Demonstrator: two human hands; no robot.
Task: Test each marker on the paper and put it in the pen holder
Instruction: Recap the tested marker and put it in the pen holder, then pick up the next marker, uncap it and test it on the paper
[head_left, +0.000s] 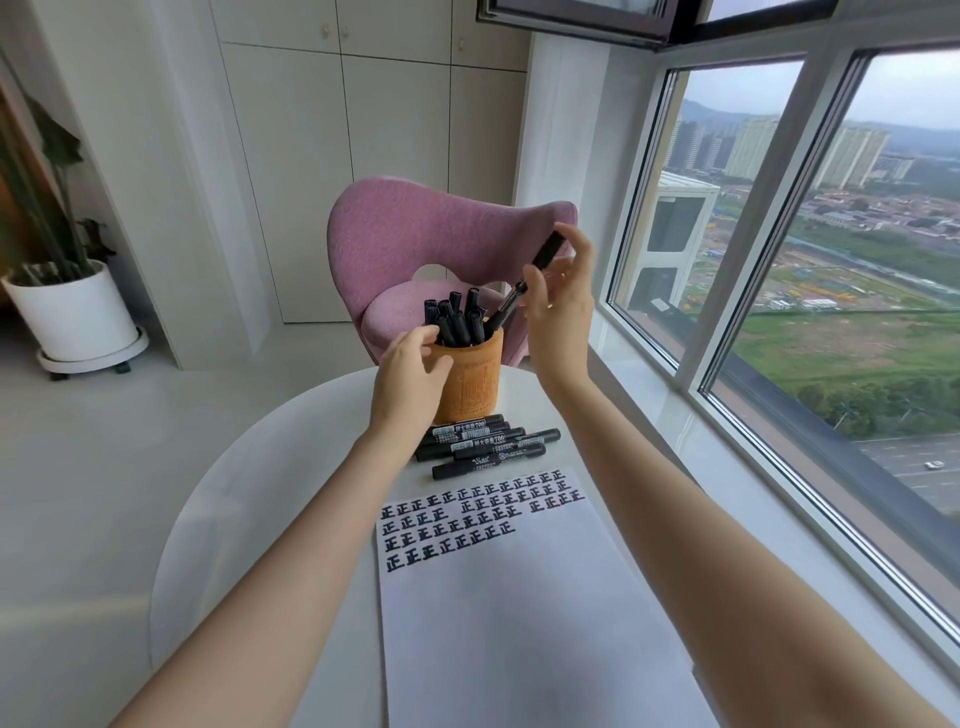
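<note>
An orange-brown pen holder (470, 379) stands at the far side of the round white table (291, 467) and has several black markers in it. My left hand (410, 374) curls round its left side and rim. My right hand (561, 306) pinches a black marker (548, 252) by its upper part. The marker is tilted, with its lower end at the holder's right rim among the other markers. Several more black markers (483, 447) lie in a row in front of the holder. The white paper (519, 597) in front of them carries rows of black test marks along its top.
A pink chair (415, 239) stands just behind the table. A large window (831, 260) and its sill run along the right. A potted plant in a white pot (78, 317) stands on the floor at the far left, with white cabinets behind.
</note>
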